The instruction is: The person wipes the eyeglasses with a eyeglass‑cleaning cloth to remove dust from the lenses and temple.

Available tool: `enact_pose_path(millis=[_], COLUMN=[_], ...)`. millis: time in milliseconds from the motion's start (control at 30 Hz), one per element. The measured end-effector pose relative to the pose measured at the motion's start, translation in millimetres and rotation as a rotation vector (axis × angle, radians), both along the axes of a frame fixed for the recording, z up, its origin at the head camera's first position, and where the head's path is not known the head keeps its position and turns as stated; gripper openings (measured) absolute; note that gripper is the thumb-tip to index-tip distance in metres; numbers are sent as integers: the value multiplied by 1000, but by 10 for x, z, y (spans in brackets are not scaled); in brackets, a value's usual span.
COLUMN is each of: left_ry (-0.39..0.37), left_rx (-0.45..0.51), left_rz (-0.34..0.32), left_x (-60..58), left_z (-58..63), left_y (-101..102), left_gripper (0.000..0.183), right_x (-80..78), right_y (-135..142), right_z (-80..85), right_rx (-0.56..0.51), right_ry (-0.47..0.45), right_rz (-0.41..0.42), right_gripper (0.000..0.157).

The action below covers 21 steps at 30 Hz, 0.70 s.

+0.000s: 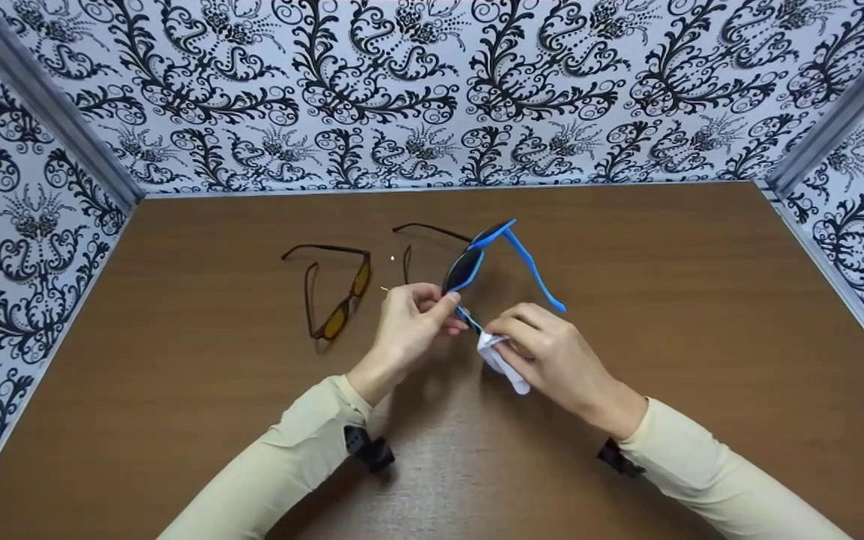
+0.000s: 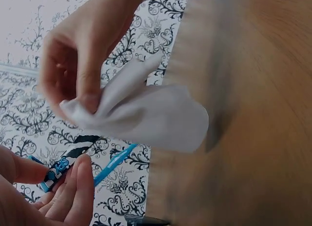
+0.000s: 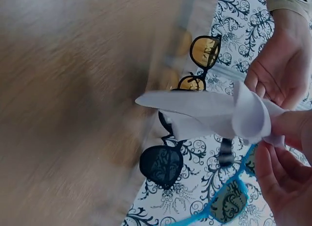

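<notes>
My left hand pinches one temple of the blue-framed sunglasses between thumb and fingers. The sunglasses are held above the table with dark lenses facing away to the left and the other blue temple sticking out to the right. In the left wrist view, the pinched temple shows a blue, black and white pattern. A crumpled white cloth hangs from the thumb and fingers of my right hand. The cloth is at the tip of the pinched temple; whether they touch I cannot tell.
Yellow-lensed glasses with dark frames lie on the brown table left of my hands. Black sunglasses lie behind the blue pair, partly hidden in the head view. Patterned black-and-white walls enclose the table's back and sides.
</notes>
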State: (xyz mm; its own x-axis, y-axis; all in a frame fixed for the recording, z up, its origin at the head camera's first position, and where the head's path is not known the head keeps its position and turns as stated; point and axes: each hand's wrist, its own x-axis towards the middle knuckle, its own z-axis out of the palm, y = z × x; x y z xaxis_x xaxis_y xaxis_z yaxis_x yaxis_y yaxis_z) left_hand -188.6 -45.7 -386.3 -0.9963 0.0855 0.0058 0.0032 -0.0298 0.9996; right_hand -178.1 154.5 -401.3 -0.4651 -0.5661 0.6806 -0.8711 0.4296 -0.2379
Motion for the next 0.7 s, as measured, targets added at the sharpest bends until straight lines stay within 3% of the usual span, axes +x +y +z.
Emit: enact_pose_path(millis=[300,467,567,700], left_ry=[8,-30,-55,-33], left_rx=[45,81,100,83], left_rz=[4,14,11,-11], left_x=[-10,-25,-32,-33], left_z=[-32,-24,-17,-10], left_y=[123,151,141,117], left_gripper=[13,13,13,14], right_x=[-55,-74,-82,-63], right_y=[-197,-257,-265,-245], right_z=[35,15,6,21], right_rx=[-72,-103,-93,-30], right_ry=[79,146,175,177], right_rz=[-65,-87,-93,-96], right_gripper=[15,10,10,11])
